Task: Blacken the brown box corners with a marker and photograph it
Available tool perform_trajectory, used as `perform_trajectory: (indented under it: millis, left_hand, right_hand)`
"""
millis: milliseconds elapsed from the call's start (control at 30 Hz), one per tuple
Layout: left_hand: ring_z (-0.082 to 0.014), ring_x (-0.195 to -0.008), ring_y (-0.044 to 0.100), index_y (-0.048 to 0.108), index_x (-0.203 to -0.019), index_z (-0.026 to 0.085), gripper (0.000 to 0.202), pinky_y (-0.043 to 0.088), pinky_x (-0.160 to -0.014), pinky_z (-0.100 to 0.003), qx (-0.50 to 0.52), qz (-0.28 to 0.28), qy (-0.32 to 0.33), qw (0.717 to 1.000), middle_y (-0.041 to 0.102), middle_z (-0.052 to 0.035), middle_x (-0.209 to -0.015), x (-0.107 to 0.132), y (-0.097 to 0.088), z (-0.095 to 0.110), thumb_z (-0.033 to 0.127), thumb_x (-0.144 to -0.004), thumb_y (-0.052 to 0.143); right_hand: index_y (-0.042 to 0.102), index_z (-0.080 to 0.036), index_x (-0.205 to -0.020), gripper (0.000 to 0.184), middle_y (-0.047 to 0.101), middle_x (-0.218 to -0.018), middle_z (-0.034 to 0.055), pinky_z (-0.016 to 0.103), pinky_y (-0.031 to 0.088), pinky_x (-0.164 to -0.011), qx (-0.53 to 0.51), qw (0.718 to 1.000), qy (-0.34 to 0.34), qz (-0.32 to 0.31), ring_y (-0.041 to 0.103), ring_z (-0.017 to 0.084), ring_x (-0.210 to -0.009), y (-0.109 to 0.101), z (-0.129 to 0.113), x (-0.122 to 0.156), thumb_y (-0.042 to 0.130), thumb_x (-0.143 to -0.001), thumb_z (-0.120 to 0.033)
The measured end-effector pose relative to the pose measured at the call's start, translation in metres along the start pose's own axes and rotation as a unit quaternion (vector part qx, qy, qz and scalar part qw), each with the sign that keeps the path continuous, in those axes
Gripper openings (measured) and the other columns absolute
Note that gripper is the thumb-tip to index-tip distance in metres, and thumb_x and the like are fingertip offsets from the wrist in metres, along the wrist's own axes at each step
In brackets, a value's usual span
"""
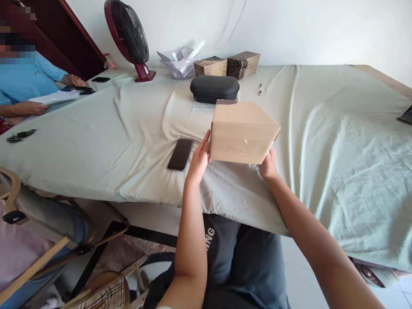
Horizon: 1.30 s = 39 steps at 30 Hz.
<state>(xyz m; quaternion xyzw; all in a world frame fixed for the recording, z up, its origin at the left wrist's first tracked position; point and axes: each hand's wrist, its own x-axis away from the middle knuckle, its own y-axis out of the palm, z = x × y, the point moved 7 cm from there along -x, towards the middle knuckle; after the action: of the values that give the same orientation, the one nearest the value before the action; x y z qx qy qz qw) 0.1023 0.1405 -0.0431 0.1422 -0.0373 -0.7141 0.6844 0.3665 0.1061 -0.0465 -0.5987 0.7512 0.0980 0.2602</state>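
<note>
There are three cardboard boxes (240, 141), one black case (215, 89), one fan (130, 36), one plastic basket (180, 71).

Room of domestic type, probably in a home. Indicators: the cloth-covered table (112, 141), with a fan (128, 34) standing on its far side; a plain white wall (289, 32) behind it; a dark red door (75, 36) beyond its far left corner; a wooden-armed chair (14, 191) in front of its left part; pale tiled floor (296, 270) below it. Papers (56, 98) at the table's left end would also suit a small office.
</note>
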Motion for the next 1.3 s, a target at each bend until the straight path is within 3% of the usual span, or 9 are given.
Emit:
perform_trajectory:
  millis: [100, 167, 267, 433, 633, 767, 933, 1100, 1300]
  left_hand:
    - [-0.0326, -0.141, 0.065, 0.064, -0.151, 0.033, 0.084, 0.058, -0.108, -0.045, 0.023, -0.011, 0.006, 1.0, 0.069, -0.0113, -0.149, 0.009, 0.001, 0.007, 0.093, -0.095, 0.042]
    - [-0.0365, -0.153, 0.056, 0.06, -0.153, 0.033, 0.095, 0.054, -0.117, -0.048, 0.051, -0.002, 0.027, 0.998, 0.065, -0.0125, -0.155, 0.011, -0.001, 0.009, 0.098, -0.084, 0.056]
    - [-0.0382, -0.155, 0.053, 0.064, -0.148, 0.029, 0.098, 0.053, -0.12, -0.047, 0.087, 0.04, 0.038, 0.995, 0.066, -0.0137, -0.155, 0.007, -0.012, -0.002, 0.088, -0.072, 0.08]
    - [-0.0381, -0.151, 0.058, 0.071, -0.138, 0.024, 0.088, 0.059, -0.113, -0.05, 0.138, 0.085, -0.066, 0.985, 0.068, -0.0129, -0.154, -0.002, -0.019, -0.034, 0.094, -0.088, 0.05]
    - [-0.0347, -0.151, 0.058, 0.057, -0.159, 0.027, 0.089, 0.064, -0.105, -0.051, 0.053, 0.082, -0.061, 0.993, 0.062, -0.0123, -0.162, 0.003, -0.028, -0.014, 0.079, -0.102, 0.013]
    - [-0.0349, -0.143, 0.064, 0.047, -0.167, 0.026, 0.078, 0.065, -0.1, -0.054, 0.069, 0.102, -0.055, 0.991, 0.06, -0.015, -0.164, 0.006, -0.034, -0.009, 0.058, -0.109, 0.007]
    - [-0.0376, -0.144, 0.063, 0.041, -0.171, 0.024, 0.082, 0.067, -0.093, -0.052, 0.064, 0.101, -0.092, 0.988, 0.053, -0.0156, -0.169, 0.004, -0.024, -0.02, 0.065, -0.107, 0.009]
    - [-0.0351, -0.145, 0.063, 0.036, -0.173, 0.026, 0.085, 0.064, -0.103, -0.054, 0.062, 0.097, -0.081, 0.99, 0.054, -0.0131, -0.169, 0.004, -0.025, -0.019, 0.064, -0.106, 0.0]
    - [-0.0416, -0.14, 0.066, 0.057, -0.161, 0.029, 0.086, 0.06, -0.108, -0.068, 0.043, 0.046, -0.038, 0.997, 0.074, -0.0129, -0.145, 0.008, -0.034, -0.008, 0.078, -0.104, 0.015]
  right_hand:
    - [0.059, -0.032, -0.16, 0.085, 0.075, -0.084, 0.0054, 0.058, 0.063, -0.081, 0.004, 0.999, -0.014, -0.039, 0.072, 0.033, -0.079, 0.01, -0.009, 0.004, 0.05, -0.096, -0.086]
    - [0.039, -0.033, -0.173, 0.093, 0.076, -0.084, 0.0047, 0.057, 0.063, -0.076, 0.009, 0.997, -0.031, -0.069, 0.07, 0.031, -0.071, 0.017, -0.015, 0.008, 0.056, -0.095, -0.083]
    - [0.038, -0.035, -0.173, 0.093, 0.081, -0.096, 0.0074, 0.056, 0.064, -0.074, 0.041, 0.992, -0.068, -0.097, 0.069, 0.03, -0.07, 0.025, -0.026, 0.013, 0.066, -0.094, -0.073]
    - [0.038, -0.043, -0.172, 0.085, 0.084, -0.101, 0.0046, 0.053, 0.065, -0.068, 0.042, 0.983, -0.121, -0.128, 0.067, 0.027, -0.065, 0.044, -0.038, 0.024, 0.07, -0.094, -0.059]
    - [0.005, -0.045, -0.178, 0.097, 0.078, -0.137, 0.0098, 0.057, 0.066, -0.07, -0.005, 0.998, -0.049, -0.048, 0.071, 0.027, -0.067, 0.035, -0.036, 0.023, 0.06, -0.101, -0.067]
    - [0.01, -0.046, -0.178, 0.099, 0.078, -0.139, 0.0105, 0.059, 0.066, -0.074, -0.012, 0.999, -0.017, -0.025, 0.072, 0.027, -0.069, 0.024, -0.033, 0.019, 0.064, -0.098, -0.071]
    - [0.008, -0.044, -0.178, 0.102, 0.082, -0.123, 0.0078, 0.049, 0.068, -0.071, -0.065, 0.998, -0.006, 0.023, 0.073, 0.023, -0.069, 0.019, -0.026, 0.014, 0.067, -0.098, -0.068]
    - [0.027, -0.043, -0.173, 0.091, 0.081, -0.11, 0.0054, 0.044, 0.063, -0.065, -0.074, 0.997, 0.005, 0.019, 0.067, 0.02, -0.061, 0.018, -0.025, 0.009, 0.068, -0.096, -0.07]
    - [0.06, -0.034, -0.146, 0.071, 0.074, -0.091, 0.0038, 0.043, 0.056, -0.058, -0.127, 0.99, 0.058, -0.014, 0.07, 0.024, -0.062, 0.021, -0.006, 0.005, 0.052, -0.096, -0.084]
